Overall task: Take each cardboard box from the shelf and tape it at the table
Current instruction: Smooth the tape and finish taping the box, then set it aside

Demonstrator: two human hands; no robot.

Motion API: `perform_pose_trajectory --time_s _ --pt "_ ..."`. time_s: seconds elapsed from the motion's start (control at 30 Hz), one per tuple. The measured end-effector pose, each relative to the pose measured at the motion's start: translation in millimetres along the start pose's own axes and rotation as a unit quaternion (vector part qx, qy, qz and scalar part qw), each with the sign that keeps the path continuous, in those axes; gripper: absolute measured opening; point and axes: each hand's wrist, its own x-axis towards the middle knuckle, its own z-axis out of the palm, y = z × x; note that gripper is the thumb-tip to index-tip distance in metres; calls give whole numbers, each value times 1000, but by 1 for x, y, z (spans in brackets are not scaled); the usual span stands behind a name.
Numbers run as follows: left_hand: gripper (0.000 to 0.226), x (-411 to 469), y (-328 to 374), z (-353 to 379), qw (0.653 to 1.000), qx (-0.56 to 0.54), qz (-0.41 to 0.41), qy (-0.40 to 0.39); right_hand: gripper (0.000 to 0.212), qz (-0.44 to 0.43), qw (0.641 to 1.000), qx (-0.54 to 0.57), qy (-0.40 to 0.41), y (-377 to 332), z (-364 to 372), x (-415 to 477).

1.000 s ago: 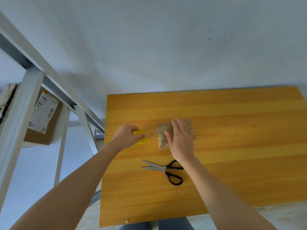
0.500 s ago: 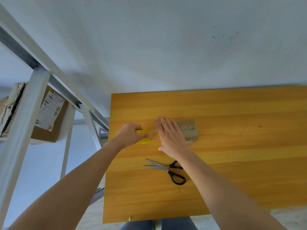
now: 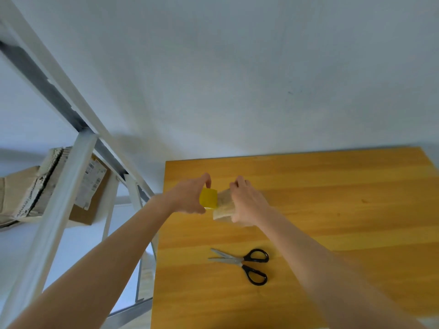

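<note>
Hands at the taping step. Left hand (image 3: 187,198) grips the yellow tape roll (image 3: 208,198), thumb and fingers curled round it. Right hand (image 3: 248,203) clasps the small cardboard box (image 3: 222,206), held tilted over the far-left part of the bench (image 3: 332,222), just beside the roll; whether it touches the wood cannot be told. No strip between roll and box is plainly visible. Judged next: draw tape round the box, press it flat, then free one hand for the scissors (image 3: 241,262) lying nearer the person. Another box (image 3: 93,193) waits on the shelf (image 3: 61,186).
</note>
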Motion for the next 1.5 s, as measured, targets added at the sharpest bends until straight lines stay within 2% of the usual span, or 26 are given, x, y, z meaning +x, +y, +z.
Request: perform_pose_trajectory --time_s 0.2,0.37,0.47,0.63,0.87,1.0,1.5 --pt "48 -4 8 -8 980 121 77 138 89 22 987 151 43 10 4 -9" --pt "60 -2 4 14 971 27 67 227 82 35 975 212 62 24 15 -21" --pt "60 1 9 23 964 -31 62 256 81 37 970 232 65 33 18 -25" --pt "72 1 22 26 964 48 75 252 81 37 965 249 71 46 24 -31" --pt "79 2 23 23 966 152 -38 204 81 45 957 278 65 59 30 -35" --pt "87 7 21 25 954 233 -68 177 81 54 956 282 57 71 34 -40" --pt "92 22 40 49 949 288 -80 102 80 72 954 290 29 87 42 -55"
